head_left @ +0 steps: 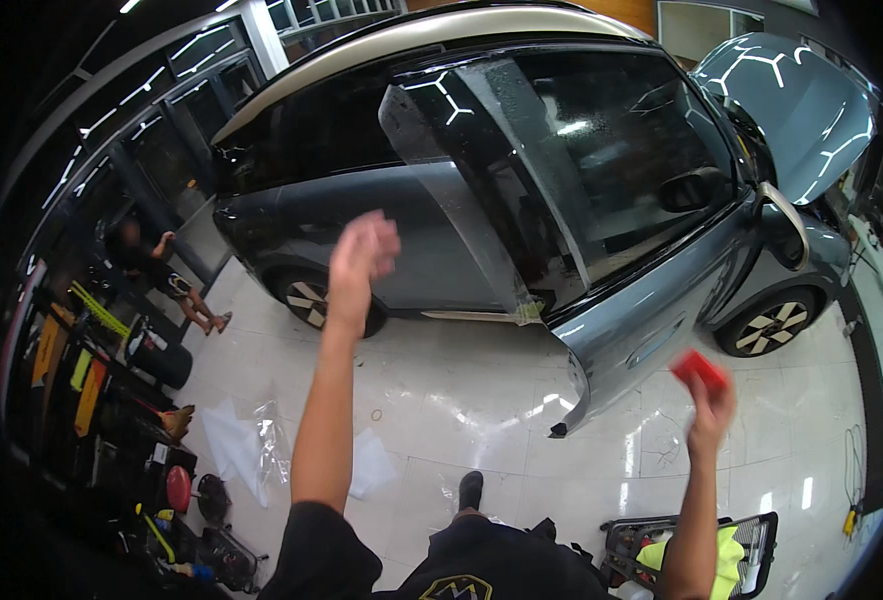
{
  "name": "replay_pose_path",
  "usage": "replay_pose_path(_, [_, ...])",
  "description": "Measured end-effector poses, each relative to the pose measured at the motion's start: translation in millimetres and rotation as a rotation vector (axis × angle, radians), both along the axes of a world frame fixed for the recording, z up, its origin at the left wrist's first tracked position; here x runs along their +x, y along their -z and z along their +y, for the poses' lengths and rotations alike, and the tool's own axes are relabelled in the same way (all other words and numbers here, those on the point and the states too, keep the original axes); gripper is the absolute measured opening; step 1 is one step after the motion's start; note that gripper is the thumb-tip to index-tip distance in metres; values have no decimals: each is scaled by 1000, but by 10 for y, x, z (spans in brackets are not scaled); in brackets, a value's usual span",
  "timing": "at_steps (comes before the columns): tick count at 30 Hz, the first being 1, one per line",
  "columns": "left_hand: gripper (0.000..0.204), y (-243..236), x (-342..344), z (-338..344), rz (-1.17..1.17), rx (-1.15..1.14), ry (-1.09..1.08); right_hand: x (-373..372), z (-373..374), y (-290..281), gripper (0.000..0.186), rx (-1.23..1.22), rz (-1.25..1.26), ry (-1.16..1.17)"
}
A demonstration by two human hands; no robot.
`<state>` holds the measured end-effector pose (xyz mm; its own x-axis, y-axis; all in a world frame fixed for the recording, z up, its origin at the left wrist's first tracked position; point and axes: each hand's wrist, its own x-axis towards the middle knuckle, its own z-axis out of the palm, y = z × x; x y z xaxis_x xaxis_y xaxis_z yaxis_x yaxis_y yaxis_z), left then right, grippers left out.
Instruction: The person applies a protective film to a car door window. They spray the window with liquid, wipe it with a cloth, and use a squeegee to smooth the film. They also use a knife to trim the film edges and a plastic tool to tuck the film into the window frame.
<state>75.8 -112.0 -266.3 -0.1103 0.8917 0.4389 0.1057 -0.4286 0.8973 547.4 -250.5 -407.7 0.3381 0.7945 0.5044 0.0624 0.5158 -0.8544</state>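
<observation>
A person is standing beside a grey-blue car [312,220], the right hand [718,402] gripping a red block [700,368] at nearly four o'clock in the view. The left hand [367,248] is hovering at ten o'clock, too blurred to tell whether its fingers are closing on anything. Clear film [459,205] is hanging at twelve o'clock across the car's side, behind the open front door [652,335]. Both forearms are pointing toward twelve (the left one higher, the right one lower and apart from the door). Handling the film well is probably calling for a light touch on its edge, keeping it off the floor [422,385], and holding the block flat, so no corner is digging in.
</observation>
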Motion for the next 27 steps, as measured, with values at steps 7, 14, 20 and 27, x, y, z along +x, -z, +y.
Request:
replay_pose_path(7, [78, -1411, -100, 885, -260, 3, 538, -2219, 1840, -2788, 47, 897, -1095, 182])
replay_pose_path(14, [81, -1342, -203, 1130, -361, -1, 703, -2404, 1922, -1966, 45, 841, -1133, 292])
replay_pose_path(20, [87, -1337, -195, 1125, -323, 69, 794, -2012, 1509, -1736, 42, 712, -1238, 303])
replay_pose_path(27, [83, -1313, -158, 1131, -356, 52, 756, -2041, 1984, -1591, 44, 826, -1131, 323])
